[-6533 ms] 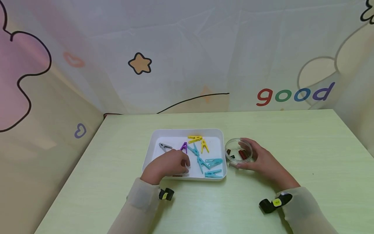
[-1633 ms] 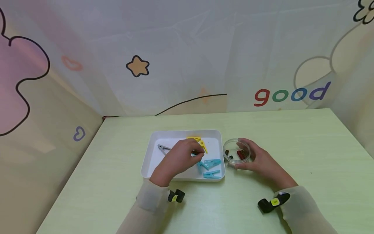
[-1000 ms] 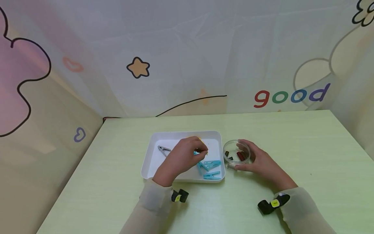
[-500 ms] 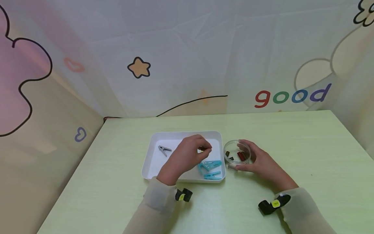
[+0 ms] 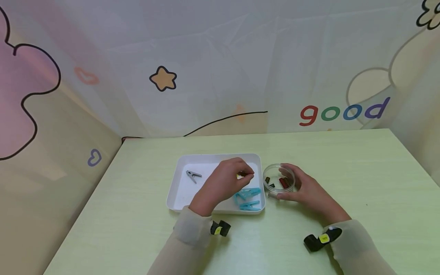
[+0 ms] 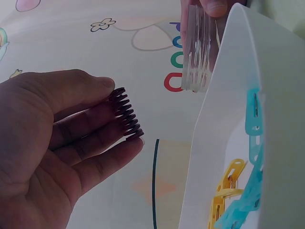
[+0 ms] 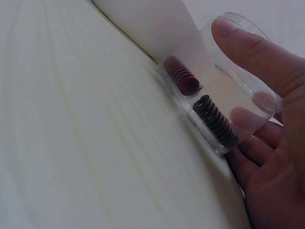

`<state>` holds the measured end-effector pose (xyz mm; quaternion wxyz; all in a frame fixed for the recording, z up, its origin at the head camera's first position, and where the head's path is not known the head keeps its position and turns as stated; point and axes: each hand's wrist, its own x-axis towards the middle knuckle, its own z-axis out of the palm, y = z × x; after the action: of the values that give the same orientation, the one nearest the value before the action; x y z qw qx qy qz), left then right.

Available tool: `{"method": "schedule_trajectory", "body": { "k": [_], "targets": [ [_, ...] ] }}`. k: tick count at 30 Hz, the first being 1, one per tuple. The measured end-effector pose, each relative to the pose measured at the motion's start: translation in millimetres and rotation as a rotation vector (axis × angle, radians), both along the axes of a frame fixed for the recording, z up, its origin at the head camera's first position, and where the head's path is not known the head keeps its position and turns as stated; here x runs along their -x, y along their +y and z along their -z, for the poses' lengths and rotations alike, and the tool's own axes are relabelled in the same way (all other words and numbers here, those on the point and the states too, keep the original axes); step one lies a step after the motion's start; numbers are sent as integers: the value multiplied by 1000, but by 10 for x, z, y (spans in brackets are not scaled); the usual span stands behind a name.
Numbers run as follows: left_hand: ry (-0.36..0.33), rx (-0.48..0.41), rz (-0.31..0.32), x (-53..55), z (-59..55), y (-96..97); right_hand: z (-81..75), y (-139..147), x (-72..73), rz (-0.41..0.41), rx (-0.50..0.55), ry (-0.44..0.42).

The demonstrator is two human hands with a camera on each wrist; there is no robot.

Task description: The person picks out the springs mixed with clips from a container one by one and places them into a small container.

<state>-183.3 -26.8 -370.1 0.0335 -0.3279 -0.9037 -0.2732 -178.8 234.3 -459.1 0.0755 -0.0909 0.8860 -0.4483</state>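
My left hand (image 5: 225, 181) is above the right half of the white tray (image 5: 180, 162). Its thumb and fingertips pinch a dark coil spring (image 6: 126, 114), plain to see in the left wrist view. Just right of the tray, my right hand (image 5: 306, 189) grips a clear round jar (image 6: 196, 52), thumb and fingers curled round its side. A red coil spring (image 7: 181, 76) and a dark one (image 7: 215, 121) lie at the jar's bottom, along with smaller dark pieces. The left fingertips are close to the jar's left rim in the head view.
Blue clips (image 5: 250, 206) lie in the tray's right part, and a grey clip (image 5: 193, 175) at its left. Yellow clips (image 6: 228, 183) are mostly hidden under the left hand in the head view. A printed cloth wall stands behind the light green table (image 5: 117, 214).
Earlier the left hand reached low at the tray's front, near a dark spring. It has since risen and moved right toward the jar with the spring. The right hand keeps its place.
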Motion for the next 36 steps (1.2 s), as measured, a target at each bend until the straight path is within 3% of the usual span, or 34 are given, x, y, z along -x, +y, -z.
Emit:
{"method": "schedule_trajectory", "body": {
  "k": [8, 15, 36],
  "targets": [
    [25, 8, 1, 12, 19, 55, -13, -1, 2, 2, 1, -7],
    [-33, -21, 13, 17, 17, 115, 0, 0, 9, -4, 9, 0],
    [-45, -68, 74, 24, 100, 250, 2, 9, -10, -15, 30, 9]
  ]
}}
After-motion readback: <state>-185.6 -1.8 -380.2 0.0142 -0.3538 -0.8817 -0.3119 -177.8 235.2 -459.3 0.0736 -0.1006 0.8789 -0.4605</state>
